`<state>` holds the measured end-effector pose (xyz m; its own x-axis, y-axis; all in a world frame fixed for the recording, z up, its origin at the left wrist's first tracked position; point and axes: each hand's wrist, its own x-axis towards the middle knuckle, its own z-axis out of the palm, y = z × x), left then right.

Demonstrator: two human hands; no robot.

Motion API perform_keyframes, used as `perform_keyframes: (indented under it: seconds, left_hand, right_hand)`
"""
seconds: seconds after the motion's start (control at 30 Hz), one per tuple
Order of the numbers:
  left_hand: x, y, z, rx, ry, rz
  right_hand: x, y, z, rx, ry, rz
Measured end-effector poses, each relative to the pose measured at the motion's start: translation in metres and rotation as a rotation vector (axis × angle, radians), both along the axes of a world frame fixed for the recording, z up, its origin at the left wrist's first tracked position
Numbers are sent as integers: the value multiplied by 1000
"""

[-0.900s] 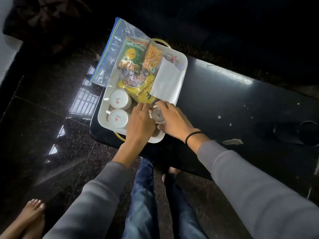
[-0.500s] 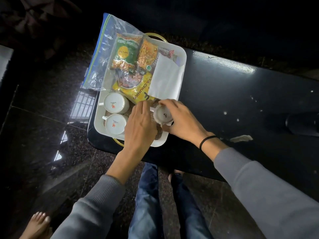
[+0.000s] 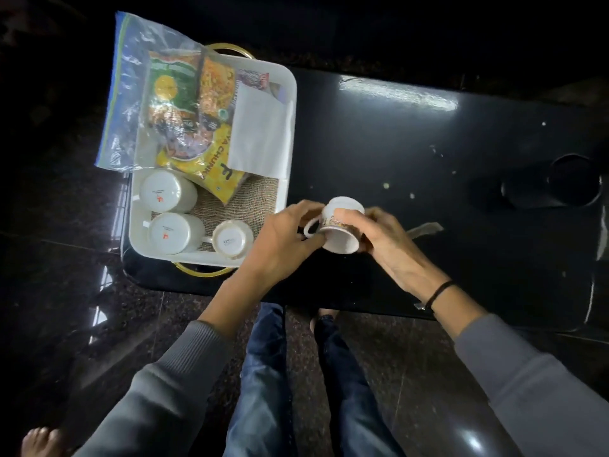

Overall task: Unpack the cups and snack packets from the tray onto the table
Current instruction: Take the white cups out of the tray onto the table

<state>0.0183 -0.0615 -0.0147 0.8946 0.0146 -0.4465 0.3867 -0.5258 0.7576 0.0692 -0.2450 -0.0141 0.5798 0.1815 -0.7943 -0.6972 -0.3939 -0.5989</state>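
Observation:
A white tray point(image 3: 290, 94) sits at the left end of a black table point(image 3: 412, 133). Three upturned cups remain in it: two plain white ones point(image 3: 166, 191) point(image 3: 174, 233) and a small patterned one point(image 3: 231, 239). Snack packets point(image 3: 184, 103) in a clear zip bag and a yellow packet point(image 3: 214, 166) lie at the tray's far end under a white paper point(image 3: 260, 130). Both hands hold a small patterned cup point(image 3: 341, 227) just right of the tray, above the table. My right hand point(image 3: 382, 239) wraps its body. My left hand point(image 3: 283, 235) pinches its handle side.
A dark round holder point(image 3: 573, 183) rests on the table's right part, and a scrap of paper point(image 3: 425, 229) lies past my right hand. My legs in jeans point(image 3: 273, 374) are below the table edge. Another person's bare foot point(image 3: 39, 441) is at the bottom left.
The small cup was lifted out of the tray and carried right over the table. My left hand left the tray and joined the right hand on the cup.

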Motion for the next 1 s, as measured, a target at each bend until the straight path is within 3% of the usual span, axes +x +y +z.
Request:
perform_keyframes:
  seconds: [0.13,0.27,0.63,0.8,1.0]
  left_hand:
    - [-13,-29,-9,49,48,-8]
    - [-26,-42,-18,94,137,-6]
    - [-30,-56,-22,214,177,-40]
    - [-29,-57,-21,263,183,-65]
    - [-31,-56,-19,290,191,-90]
  right_hand:
    - [-24,-17,-9,90,215,-164]
    - [-43,-23,-15,53,332,-292]
    - [-56,-33,-29,-32,362,-354]
    - [-52,-38,-34,-147,313,-263]
    - [-43,-36,-21,-468,-74,36]
